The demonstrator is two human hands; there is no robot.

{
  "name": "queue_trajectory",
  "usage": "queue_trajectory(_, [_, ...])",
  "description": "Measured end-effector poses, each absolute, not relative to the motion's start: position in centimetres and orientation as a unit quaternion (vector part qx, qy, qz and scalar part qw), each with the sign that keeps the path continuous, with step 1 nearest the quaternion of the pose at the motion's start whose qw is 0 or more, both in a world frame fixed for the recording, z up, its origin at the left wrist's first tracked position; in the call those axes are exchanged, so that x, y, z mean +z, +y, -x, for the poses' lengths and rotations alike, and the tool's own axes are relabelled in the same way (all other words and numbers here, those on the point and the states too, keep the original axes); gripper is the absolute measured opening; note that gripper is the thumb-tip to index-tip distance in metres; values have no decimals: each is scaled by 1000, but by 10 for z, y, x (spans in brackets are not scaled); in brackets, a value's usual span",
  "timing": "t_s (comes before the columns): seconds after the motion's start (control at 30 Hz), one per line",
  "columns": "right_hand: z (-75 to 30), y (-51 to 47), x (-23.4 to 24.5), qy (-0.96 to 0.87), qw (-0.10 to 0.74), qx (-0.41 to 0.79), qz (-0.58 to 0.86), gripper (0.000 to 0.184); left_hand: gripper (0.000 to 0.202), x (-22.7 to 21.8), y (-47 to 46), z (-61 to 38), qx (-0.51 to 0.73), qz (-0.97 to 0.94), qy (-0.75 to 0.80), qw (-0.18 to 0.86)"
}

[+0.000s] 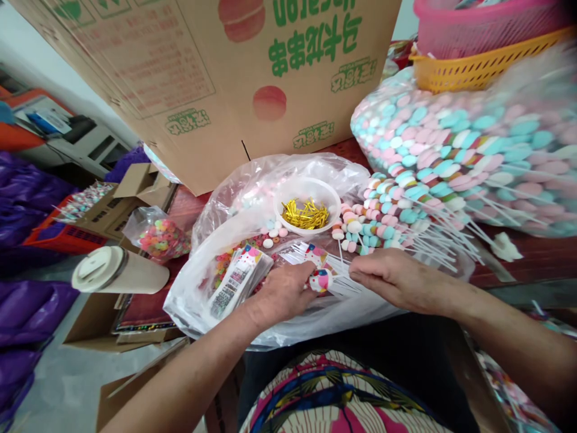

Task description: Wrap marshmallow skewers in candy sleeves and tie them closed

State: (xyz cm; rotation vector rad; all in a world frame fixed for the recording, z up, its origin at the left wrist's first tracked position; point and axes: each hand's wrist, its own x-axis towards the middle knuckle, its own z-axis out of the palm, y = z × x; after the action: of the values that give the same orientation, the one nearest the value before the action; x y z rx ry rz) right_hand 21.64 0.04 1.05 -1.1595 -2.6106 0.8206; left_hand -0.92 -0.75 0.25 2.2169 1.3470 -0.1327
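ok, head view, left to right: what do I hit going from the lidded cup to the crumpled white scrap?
lidded cup → stack of printed packets → bowl of gold strips → right hand → crumpled white scrap

We hold a small printed wrapper (321, 281), white with bright red, purple and yellow patterning, partly covered, on the near side of the plastic bowl (280, 201). Thin white sticks (345, 285) lie in a loose bunch on our near side of that bowl, slightly to its right.
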Motion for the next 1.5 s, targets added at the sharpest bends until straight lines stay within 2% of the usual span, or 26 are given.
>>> queue_trajectory(0.17, [-191, -1, 18, -900, 17, 224, 374, 25, 26, -13, -1, 2, 17, -829, 434, 353])
queue_trajectory(0.3, [-198, 9, 26, -888, 38, 249, 386, 28, 47, -4, -2, 9, 48, -802, 449, 391])
queue_trajectory(0.33, [-204, 12, 28, -879, 54, 264, 394, 31, 46, -1, -3, 13, 47, -801, 469, 369])
queue_trajectory(0.43, [-219, 16, 31, -861, 84, 293, 407, 37, 23, 8, -5, 26, 13, -816, 466, 341])
queue_trajectory(0.53, [-224, 15, 34, -874, 94, 291, 376, 38, 11, 11, -1, 37, -29, -808, 375, 453])
queue_trajectory(0.6, [-225, 14, 36, -883, 103, 289, 356, 38, 20, 13, 4, 43, -71, -769, 334, 541])
queue_trajectory(0.67, [-225, 13, 38, -883, 99, 295, 351, 38, 34, 18, 8, 45, -110, -748, 308, 577])
queue_trajectory(0.73, [-226, 13, 40, -878, 85, 303, 360, 38, 48, 23, 5, 44, -88, -780, 319, 532])
queue_trajectory(0.83, [-226, 13, 40, -860, 68, 325, 389, 38, 69, 27, -10, 29, 30, -842, 402, 360])
queue_trajectory(0.9, [-224, 12, 39, -848, 71, 344, 397, 38, 77, 25, -22, 15, 61, -838, 479, 253])
queue_trajectory(1.0, [-222, 10, 35, -854, 80, 340, 386, 39, 63, 19, -29, 4, 22, -798, 565, 208])
queue_trajectory(1.07, [-223, 8, 32, -873, 81, 310, 368, 38, 43, 18, -25, 8, 4, -798, 532, 281])
queue_trajectory(1.17, [-225, 6, 30, -903, 81, 266, 329, 37, 24, 19, -14, 24, -1, -780, 408, 474])
queue_trajectory(1.23, [-225, 5, 28, -913, 84, 247, 314, 37, 26, 19, -10, 31, -9, -717, 369, 592])
queue_trajectory(1.3, [-222, 4, 25, -916, 90, 243, 306, 38, 32, 19, -8, 31, -22, -654, 371, 659])
queue_trajectory(1.5, [-197, 1, 14, -907, 105, 299, 278, 35, 44, 10, -7, 8, 13, -603, 374, 705])
